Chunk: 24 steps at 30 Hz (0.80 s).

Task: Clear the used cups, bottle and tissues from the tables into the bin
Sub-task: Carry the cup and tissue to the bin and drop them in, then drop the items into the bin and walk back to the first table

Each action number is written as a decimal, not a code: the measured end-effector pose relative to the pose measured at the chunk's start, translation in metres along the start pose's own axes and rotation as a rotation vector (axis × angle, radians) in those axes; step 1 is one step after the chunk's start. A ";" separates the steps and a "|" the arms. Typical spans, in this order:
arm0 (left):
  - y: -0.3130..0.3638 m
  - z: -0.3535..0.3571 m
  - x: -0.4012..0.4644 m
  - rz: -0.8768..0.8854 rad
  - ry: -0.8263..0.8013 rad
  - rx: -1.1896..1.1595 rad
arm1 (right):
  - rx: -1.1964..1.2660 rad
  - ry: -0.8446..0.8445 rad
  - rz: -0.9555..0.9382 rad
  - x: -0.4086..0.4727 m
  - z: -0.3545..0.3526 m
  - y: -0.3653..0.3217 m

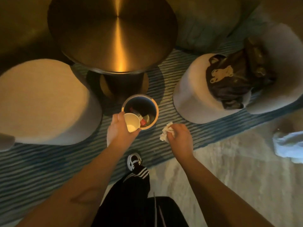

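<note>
A white paper cup (131, 122) is gripped by the left hand (118, 128) over the rim of the small round bin (155, 110) — rubbish already lies inside. Just right of the bin, a crumpled white tissue (166, 132) is pinched by the right hand (180, 136) — both seem left to drop.

The left hand (119, 128) grips a white paper cup (131, 122), tipped over the rim of the small round bin (155, 106) on the blue striped rug (49, 161). The right hand (180, 138) pinches a crumpled white tissue (166, 131) just beside the bin. Behind stands a round brushed-metal desk (113, 35), flanked by pale stools (44, 102).
</note>
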<state>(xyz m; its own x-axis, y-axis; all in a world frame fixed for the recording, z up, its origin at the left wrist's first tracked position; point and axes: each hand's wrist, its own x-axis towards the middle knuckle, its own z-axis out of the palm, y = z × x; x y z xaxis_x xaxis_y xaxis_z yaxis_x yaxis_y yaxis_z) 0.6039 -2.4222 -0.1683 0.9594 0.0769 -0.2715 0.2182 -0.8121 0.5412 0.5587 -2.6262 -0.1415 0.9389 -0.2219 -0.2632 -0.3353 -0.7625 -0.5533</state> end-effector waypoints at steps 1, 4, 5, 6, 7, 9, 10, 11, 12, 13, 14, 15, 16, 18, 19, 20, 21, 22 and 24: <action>0.006 0.007 0.008 -0.029 0.000 -0.016 | -0.004 -0.018 -0.008 0.016 -0.003 0.005; 0.014 0.031 0.031 -0.099 0.033 -0.053 | -0.018 -0.064 -0.052 0.063 0.004 0.020; 0.015 0.040 0.039 -0.115 0.051 -0.060 | -0.014 -0.070 -0.068 0.079 0.010 0.025; 0.015 0.051 0.048 -0.133 0.067 -0.069 | -0.006 -0.074 -0.085 0.095 0.019 0.031; 0.014 0.063 0.057 -0.155 0.080 -0.080 | -0.002 -0.083 -0.101 0.111 0.031 0.038; 0.009 0.091 0.078 -0.204 0.100 -0.105 | -0.007 -0.114 -0.125 0.147 0.060 0.055; 0.004 0.108 0.088 -0.230 0.110 -0.116 | -0.009 -0.131 -0.133 0.166 0.078 0.064; 0.000 0.126 0.099 -0.254 0.126 -0.127 | -0.018 -0.146 -0.145 0.184 0.096 0.074; -0.006 0.143 0.110 -0.276 0.143 -0.138 | -0.037 -0.159 -0.163 0.201 0.116 0.084; -0.011 0.161 0.121 -0.297 0.159 -0.152 | -0.053 -0.165 -0.180 0.217 0.135 0.095; -0.017 0.179 0.131 -0.322 0.171 -0.167 | -0.062 -0.171 -0.197 0.231 0.154 0.105; -0.024 0.196 0.139 -0.354 0.179 -0.183 | -0.067 -0.182 -0.217 0.244 0.172 0.114; -0.030 0.212 0.146 -0.391 0.180 -0.203 | -0.071 -0.197 -0.236 0.255 0.189 0.123; -0.042 0.238 0.156 -0.461 0.167 -0.252 | -0.078 -0.232 -0.253 0.273 0.217 0.137; -0.048 0.246 0.158 -0.472 0.167 -0.262 | -0.084 -0.257 -0.258 0.279 0.228 0.141; -0.054 0.252 0.158 -0.462 0.179 -0.253 | -0.094 -0.281 -0.263 0.282 0.235 0.143; -0.061 0.254 0.155 -0.443 0.203 -0.227 | -0.112 -0.299 -0.270 0.284 0.239 0.145; -0.067 0.254 0.151 -0.433 0.228 -0.199 | -0.137 -0.307 -0.284 0.284 0.239 0.145; -0.074 0.245 0.139 -0.456 0.247 -0.166 | -0.178 -0.304 -0.320 0.280 0.229 0.140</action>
<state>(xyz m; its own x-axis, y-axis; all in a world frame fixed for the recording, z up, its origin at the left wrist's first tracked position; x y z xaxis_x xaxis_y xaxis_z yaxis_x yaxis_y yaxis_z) 0.6772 -2.4925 -0.4410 0.7697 0.5502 -0.3238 0.6285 -0.5639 0.5357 0.7572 -2.6561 -0.4735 0.9184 0.2095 -0.3356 0.0108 -0.8614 -0.5079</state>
